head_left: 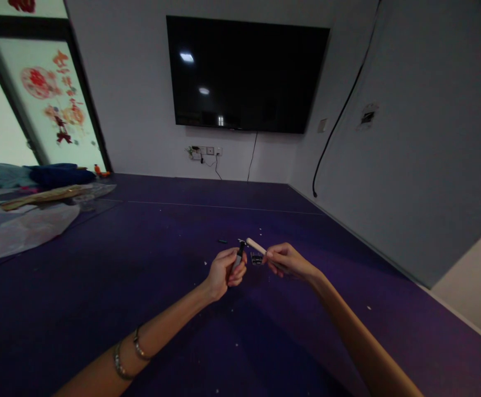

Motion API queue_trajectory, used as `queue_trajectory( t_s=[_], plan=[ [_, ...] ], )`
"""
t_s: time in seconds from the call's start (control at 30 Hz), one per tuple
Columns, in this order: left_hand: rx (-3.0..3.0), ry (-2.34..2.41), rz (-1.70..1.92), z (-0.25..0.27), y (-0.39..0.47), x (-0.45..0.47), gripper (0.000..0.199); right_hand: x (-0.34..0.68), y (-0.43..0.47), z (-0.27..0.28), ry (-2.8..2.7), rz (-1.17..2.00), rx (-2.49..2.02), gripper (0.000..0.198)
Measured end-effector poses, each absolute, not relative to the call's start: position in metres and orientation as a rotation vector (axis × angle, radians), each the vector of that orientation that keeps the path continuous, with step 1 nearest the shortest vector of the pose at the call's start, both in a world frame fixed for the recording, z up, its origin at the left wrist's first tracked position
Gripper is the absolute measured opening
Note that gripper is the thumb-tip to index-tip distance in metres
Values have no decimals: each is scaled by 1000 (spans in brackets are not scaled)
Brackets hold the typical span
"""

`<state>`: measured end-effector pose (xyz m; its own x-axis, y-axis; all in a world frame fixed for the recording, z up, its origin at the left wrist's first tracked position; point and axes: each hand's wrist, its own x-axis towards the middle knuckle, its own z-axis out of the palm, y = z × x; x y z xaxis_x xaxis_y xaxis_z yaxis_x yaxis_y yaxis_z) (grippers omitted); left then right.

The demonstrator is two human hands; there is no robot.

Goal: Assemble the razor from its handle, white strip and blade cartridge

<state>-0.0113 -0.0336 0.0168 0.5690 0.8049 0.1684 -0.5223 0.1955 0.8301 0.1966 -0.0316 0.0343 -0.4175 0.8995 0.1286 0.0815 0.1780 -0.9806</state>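
Purple floor point(149, 309) leaves room around the hands point(224, 272) point(287, 260), but what seems a case point(256, 259) lies between.

Deep purple floor point(141, 320), black-and-grey tool point(239, 258), pale tan stick point(256, 245), black television point(244, 77), red-and-orange designs point(38, 81) on pale glass point(15, 66), navy cloth point(60, 174).

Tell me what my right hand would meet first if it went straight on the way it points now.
Led by the pale stick it holds, your right hand would probably first meet the small gray-handled tool in your left hand; depth is unclear, so it could pass by.
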Motion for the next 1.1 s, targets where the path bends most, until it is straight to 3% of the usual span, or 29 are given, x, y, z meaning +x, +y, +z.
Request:
queue_trajectory(
  t_s=[0.27,0.57,1.1],
  plan=[
    [939,297,899,17,-35,-11,15,202,-29,31,-1677,1299,-931,32],
    [818,120,568,25,-47,-12,19,202,-24,25,-1691,1282,-934,32],
    [747,91,557,16,-40,-15,16,196,-27,19,-1709,1299,-882,28]
  ],
)
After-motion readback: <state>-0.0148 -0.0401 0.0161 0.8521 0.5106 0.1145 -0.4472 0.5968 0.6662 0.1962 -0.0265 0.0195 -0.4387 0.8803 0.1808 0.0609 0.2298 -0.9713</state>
